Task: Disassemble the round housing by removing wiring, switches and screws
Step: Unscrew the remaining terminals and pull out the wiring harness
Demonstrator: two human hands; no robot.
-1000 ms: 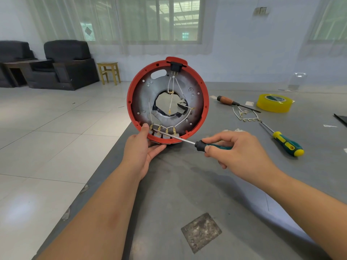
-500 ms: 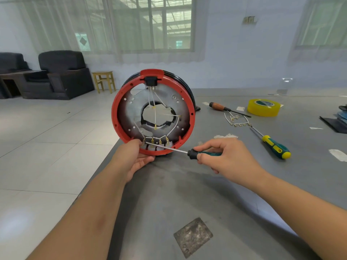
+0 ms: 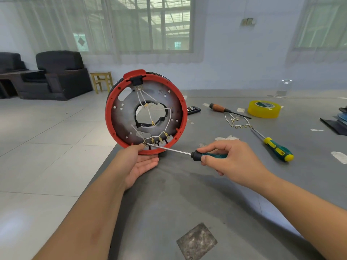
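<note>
While the round housing (image 3: 146, 111) is stood on edge at the near-left border of the grey table (image 3: 234, 194), its open face turned toward the camera, it is propped from below by the left hand (image 3: 139, 162), whose palm faces up under the red rim at about 6 o'clock and whose thumb is laid against the rim's inner edge; the fingers are held fairly straight rather than wrapped round it. A slim screwdriver (image 3: 187, 152) with a black and green handle is gripped in the right hand (image 3: 231, 164), the fingers being curled round the handle, and its shaft is angled up toward 10 o'clock so that the tip is met by the leftmost terminal at the rim's lower edge, just beside the left thumb. Inside the housing, white wires (image 3: 148, 107) are run from a black switch block (image 3: 138, 81) at 12 o'clock across the central opening and down to a row of brass terminals (image 3: 157, 140) between 5 and 7 o'clock. On the table at 2 o'clock from the housing, a wooden-handled screwdriver (image 3: 228, 110), a loose bundle of removed wires (image 3: 238, 121) and a roll of yellow tape (image 3: 264, 109) are laid near one another, and a yellow and green screwdriver (image 3: 276, 147) is laid at 3 o'clock, well apart from the right hand. A small black box (image 3: 193, 110) is seen just behind the housing's right edge.
</note>
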